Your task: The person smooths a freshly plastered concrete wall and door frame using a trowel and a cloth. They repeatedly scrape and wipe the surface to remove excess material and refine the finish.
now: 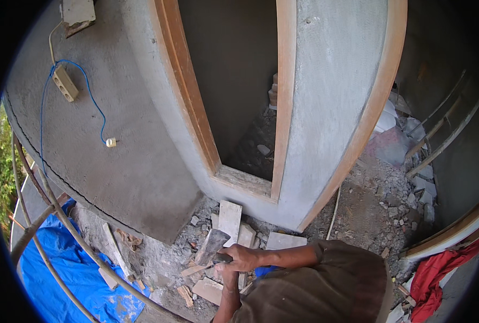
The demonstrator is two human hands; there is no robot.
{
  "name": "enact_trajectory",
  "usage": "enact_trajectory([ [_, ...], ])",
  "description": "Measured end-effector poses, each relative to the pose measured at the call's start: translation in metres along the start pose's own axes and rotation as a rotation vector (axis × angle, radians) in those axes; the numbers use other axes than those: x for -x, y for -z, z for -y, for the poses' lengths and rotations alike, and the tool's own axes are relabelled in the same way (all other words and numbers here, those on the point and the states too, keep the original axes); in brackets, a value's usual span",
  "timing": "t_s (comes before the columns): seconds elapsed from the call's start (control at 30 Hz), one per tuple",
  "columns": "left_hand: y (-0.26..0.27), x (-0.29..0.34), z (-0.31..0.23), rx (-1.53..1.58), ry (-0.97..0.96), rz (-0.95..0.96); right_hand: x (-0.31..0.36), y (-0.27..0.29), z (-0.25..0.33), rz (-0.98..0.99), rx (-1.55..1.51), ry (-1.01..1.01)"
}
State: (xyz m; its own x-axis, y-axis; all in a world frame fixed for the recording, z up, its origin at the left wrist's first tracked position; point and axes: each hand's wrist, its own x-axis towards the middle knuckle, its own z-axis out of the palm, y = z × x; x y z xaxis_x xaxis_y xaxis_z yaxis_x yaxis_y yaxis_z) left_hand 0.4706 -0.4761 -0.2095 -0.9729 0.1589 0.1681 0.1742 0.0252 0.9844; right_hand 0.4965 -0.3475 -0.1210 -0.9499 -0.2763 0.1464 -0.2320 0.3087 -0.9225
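Observation:
In the lower middle, my right hand [242,257] is closed around a short dark handle [222,258]. Just past that handle is a flat grey wedge-shaped piece [212,246]; I cannot make out whether the two are joined. My left hand [229,275] comes up from below, close against the right one, and its fingers are mostly hidden. Pale tile pieces [229,216] lie on the rubble beyond my hands, with another tile [285,240] beside my right forearm. Below my wrists lies a further broken slab [208,290]. A bit of blue material [264,271] shows under the forearm.
Ahead stands a grey wall with a wooden door frame [283,107]. A socket strip [65,83] hangs on the left wall by a blue cord. Bent poles [83,245] cross the left over a blue tarp [51,269]. Rubble [358,215] and red cloth [430,280] lie right.

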Motion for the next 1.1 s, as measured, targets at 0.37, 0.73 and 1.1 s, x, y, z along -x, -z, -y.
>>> enact_trajectory([
  [0.37, -0.071, -0.11, -0.054, -0.171, -0.204, 0.351, -0.008, 0.131, -0.02, -0.616, 0.067, 0.09],
  [0.73, -0.13, -0.158, -0.103, -0.258, -0.603, 0.753, 0.005, 0.178, -0.024, -0.638, -0.11, -0.096],
  [1.1, -0.177, -0.164, -0.095, -0.032, -0.416, 0.887, 0.037, 0.187, -0.02, -0.968, -0.021, -0.259],
])
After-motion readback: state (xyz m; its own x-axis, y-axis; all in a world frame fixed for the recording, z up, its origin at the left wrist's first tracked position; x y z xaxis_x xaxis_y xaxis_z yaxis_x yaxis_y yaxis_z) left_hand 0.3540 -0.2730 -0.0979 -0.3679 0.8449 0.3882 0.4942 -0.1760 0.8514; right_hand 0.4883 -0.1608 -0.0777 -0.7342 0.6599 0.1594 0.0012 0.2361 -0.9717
